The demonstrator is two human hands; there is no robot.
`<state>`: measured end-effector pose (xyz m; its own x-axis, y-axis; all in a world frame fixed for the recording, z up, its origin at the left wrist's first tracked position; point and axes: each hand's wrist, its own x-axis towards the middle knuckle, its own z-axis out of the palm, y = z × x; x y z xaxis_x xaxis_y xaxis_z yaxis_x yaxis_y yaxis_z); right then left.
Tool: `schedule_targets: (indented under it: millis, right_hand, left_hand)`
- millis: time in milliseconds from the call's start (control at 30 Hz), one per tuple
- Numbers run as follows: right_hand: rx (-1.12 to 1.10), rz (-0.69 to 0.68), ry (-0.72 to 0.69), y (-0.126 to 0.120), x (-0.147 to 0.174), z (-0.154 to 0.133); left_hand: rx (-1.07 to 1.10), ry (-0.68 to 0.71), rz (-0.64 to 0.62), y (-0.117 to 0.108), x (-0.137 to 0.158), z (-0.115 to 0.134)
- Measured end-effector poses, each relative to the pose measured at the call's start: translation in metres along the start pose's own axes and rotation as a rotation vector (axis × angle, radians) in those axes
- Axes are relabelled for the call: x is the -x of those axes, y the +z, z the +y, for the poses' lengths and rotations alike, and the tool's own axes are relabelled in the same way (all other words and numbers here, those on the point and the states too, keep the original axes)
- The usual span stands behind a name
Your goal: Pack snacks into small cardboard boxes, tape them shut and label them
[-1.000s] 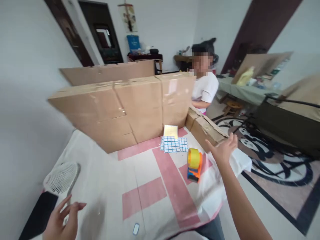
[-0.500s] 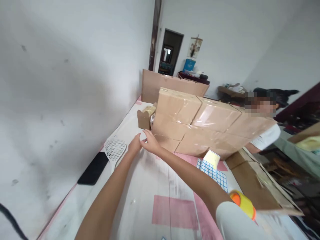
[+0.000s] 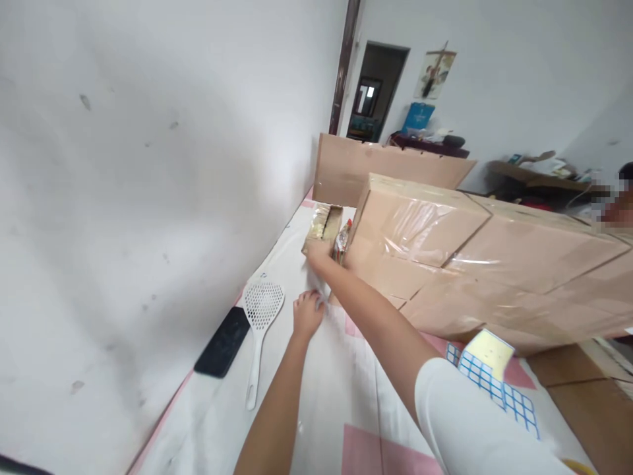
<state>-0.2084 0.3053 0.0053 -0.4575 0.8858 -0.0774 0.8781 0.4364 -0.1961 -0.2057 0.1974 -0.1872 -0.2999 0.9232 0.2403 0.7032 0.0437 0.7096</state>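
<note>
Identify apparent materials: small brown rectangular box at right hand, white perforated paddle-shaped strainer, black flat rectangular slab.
Small brown box: likely cardboard, mostly matte; dull brown walls, glossier patches look taped.
White strainer: probably moulded plastic, smooth; even white head and handle, regular holes. Painted metal possible.
Black slab: smooth-looking, uniformly dark; glass or plastic, can't tell.

A: Right hand [image 3: 319, 252]?
B: Stretched out, at near end of a small cardboard box [image 3: 316, 223]. Fingers partly hidden, can't tell the grip.
A: Left hand [image 3: 307, 311]?
B: Closer in, low at the tablecloth [image 3: 336, 396], fingers bent.
A: Around them?
B: Big taped carton [image 3: 459, 257] stands to the right, shiny packet [image 3: 341, 243] between it and the small cardboard box. White perforated skimmer [image 3: 262, 321] lies left, just beside a black slab [image 3: 223, 343]. Blue-lined sheets [image 3: 519, 404] and yellow pad [image 3: 490, 353] near the carton's foot.
</note>
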Motion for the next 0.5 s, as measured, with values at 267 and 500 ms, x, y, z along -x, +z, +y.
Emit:
schedule_targets:
  millis: [267,500]
  right_hand:
    - [0.056,0.028,-0.367,-0.010,0.157,0.043]
    - [-0.111,0.107,-0.433,0.005,0.321,0.201]
  left_hand:
    - [0.140,0.017,0.626,-0.106,0.103,0.009]
    - [0.522,-0.211,0.712,-0.201,0.075,0.029]
